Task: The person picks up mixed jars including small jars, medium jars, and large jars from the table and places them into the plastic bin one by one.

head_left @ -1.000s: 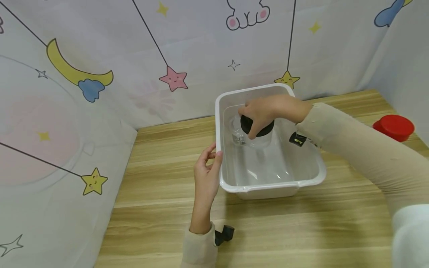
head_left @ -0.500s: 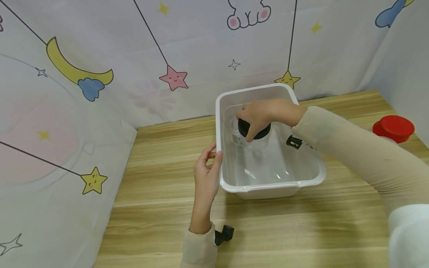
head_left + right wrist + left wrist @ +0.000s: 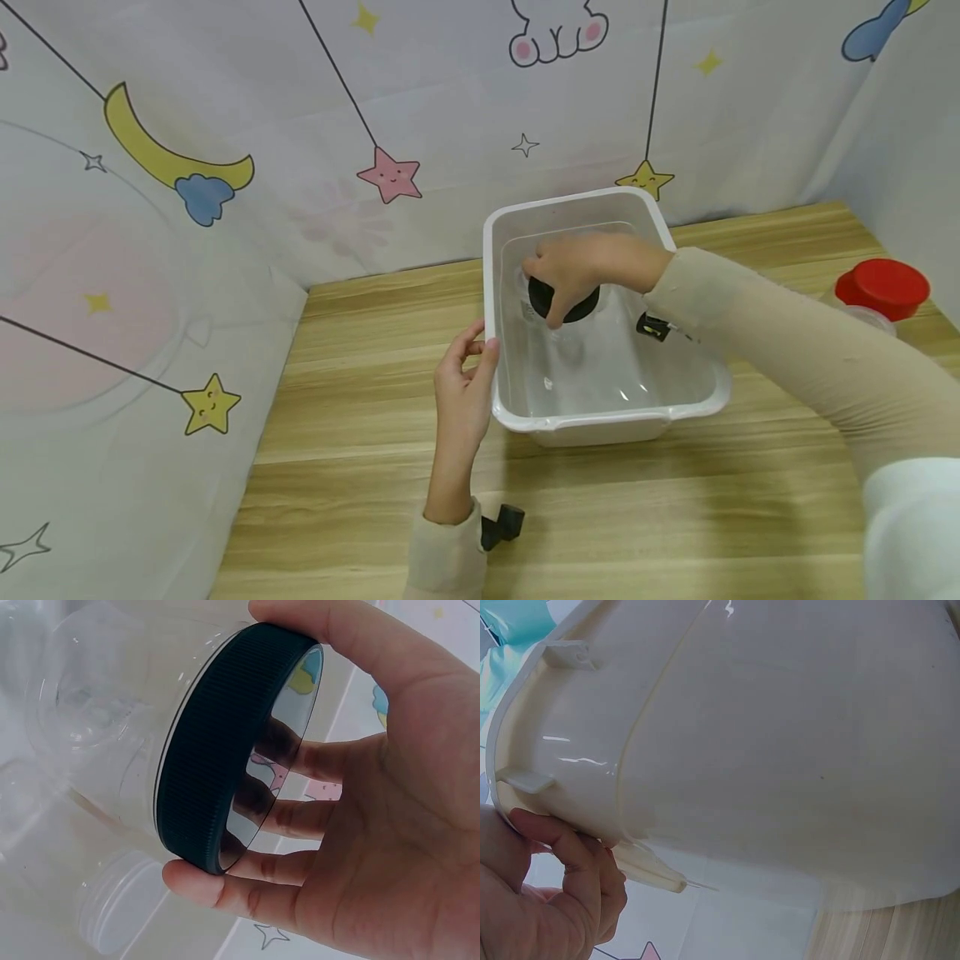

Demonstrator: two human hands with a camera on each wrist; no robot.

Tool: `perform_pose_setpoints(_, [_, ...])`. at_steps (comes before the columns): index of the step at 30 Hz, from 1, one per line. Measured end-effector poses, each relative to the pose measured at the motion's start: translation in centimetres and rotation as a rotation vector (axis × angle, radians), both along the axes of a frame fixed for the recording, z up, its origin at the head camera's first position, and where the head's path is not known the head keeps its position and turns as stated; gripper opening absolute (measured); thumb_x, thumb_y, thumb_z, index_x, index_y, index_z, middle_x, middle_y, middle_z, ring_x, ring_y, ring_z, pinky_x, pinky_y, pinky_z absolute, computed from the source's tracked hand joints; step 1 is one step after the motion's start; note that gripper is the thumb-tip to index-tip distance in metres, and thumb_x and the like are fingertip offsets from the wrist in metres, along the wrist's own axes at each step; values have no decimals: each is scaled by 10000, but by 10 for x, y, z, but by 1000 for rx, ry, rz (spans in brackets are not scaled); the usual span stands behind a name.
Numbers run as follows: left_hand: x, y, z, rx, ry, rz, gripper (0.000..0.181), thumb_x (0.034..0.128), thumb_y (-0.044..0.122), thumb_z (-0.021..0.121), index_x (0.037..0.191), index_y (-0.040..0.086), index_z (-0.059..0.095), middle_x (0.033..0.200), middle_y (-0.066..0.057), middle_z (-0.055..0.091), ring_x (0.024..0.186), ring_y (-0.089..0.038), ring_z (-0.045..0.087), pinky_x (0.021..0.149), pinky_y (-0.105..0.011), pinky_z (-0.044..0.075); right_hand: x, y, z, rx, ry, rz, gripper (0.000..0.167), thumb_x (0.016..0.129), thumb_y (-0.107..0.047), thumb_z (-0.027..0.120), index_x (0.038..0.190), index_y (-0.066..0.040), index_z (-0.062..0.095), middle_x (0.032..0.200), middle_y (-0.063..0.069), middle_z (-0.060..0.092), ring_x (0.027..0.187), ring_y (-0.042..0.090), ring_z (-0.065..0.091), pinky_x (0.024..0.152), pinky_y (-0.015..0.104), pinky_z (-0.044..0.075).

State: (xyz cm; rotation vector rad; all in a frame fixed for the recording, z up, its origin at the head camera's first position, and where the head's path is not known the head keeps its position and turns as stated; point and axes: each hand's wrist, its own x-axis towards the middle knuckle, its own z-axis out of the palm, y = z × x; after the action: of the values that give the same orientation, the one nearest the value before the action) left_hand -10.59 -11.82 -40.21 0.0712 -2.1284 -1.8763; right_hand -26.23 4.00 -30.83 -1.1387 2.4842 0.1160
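In the head view a deep white plastic tub point(image 3: 609, 420) stands on the wooden table. My left hand point(image 3: 462, 396) holds its left rim, thumb on the rim and fingers curled against the outside, as the left wrist view also shows. Inside the tub, my right hand point(image 3: 576, 268) grips a clear jar by its black ribbed lid point(image 3: 573, 308). The right wrist view shows thumb and fingers around the edge of that lid, whose top is shiny, and the jar's transparent body point(image 3: 97, 712). Beside it in the tub lies another clear container with a whitish round end point(image 3: 124, 900), partly hidden.
At the table's right stands a jar with a red lid point(image 3: 883, 287); next to it a clear round container point(image 3: 870, 318) is partly covered by my right sleeve. A cartoon-printed cloth point(image 3: 450, 108) hangs close behind the tub.
My right hand has moved the black-lidded jar a little lower and toward the near left inside the tub. The left hand and the tub stay where they were.
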Motion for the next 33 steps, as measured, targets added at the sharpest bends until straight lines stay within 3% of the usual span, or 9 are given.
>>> perform_pose_setpoints(10, [0, 1, 0, 4, -15, -4, 377, 1014, 191, 605, 1348, 16, 588, 1014, -153, 589, 751, -409, 687, 699, -482, 593, 0, -4, -7, 26, -21, 6, 902, 780, -462, 804, 1475, -39, 415, 1357, 191, 472, 1150, 347, 515, 935, 490, 493])
perform_pose_setpoints(20, [-2, 2, 0, 9, -17, 5, 374, 1009, 183, 612, 1341, 13, 592, 1019, -162, 596, 735, -298, 702, 728, -561, 575, 0, -6, -12, 8, -43, 7, 885, 774, -454, 820, 1450, -32, 437, 1362, 202, 449, 1152, 378, 498, 931, 523, 485])
perform_pose_setpoints(29, [-1, 2, 1, -1, -26, 6, 383, 1014, 201, 605, 1350, 17, 586, 1025, -159, 597, 741, -294, 702, 728, -506, 589, 0, -8, -14, 1, -44, 26, 876, 774, -432, 823, 1444, -17, 439, 1335, 201, 460, 1148, 369, 507, 935, 495, 480])
perform_pose_setpoints(33, [-1, 2, 1, -6, -26, 8, 383, 1016, 201, 600, 1351, 15, 584, 1019, -154, 592, 754, -361, 697, 722, -469, 595, -1, -11, -17, -5, -48, 40, 871, 773, -431, 823, 1439, -15, 446, 1350, 201, 456, 1171, 369, 499, 956, 486, 467])
